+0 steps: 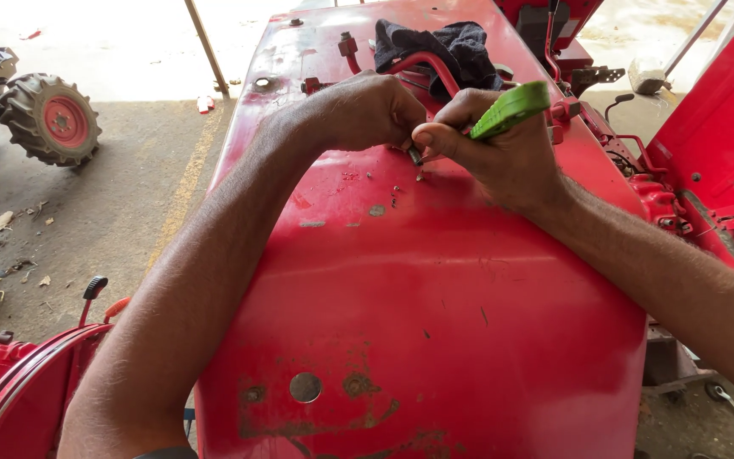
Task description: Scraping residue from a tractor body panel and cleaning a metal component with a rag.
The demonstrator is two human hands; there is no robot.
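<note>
Red tractor fender panel filled the foreground | left hand pinched a small dark fastener on its upper face | right hand gripped a green-handled tool | fastener likely light, stiff, slippery; best taken by its head

The red hood panel is painted sheet metal, glossy but scuffed — chipped near the hands and rusted bare around its lower hole. At the panel's far end lies a dark cloth, soft and matt. The green tool handle looks like smooth plastic — the floor left of the panel is rough concrete.
</note>
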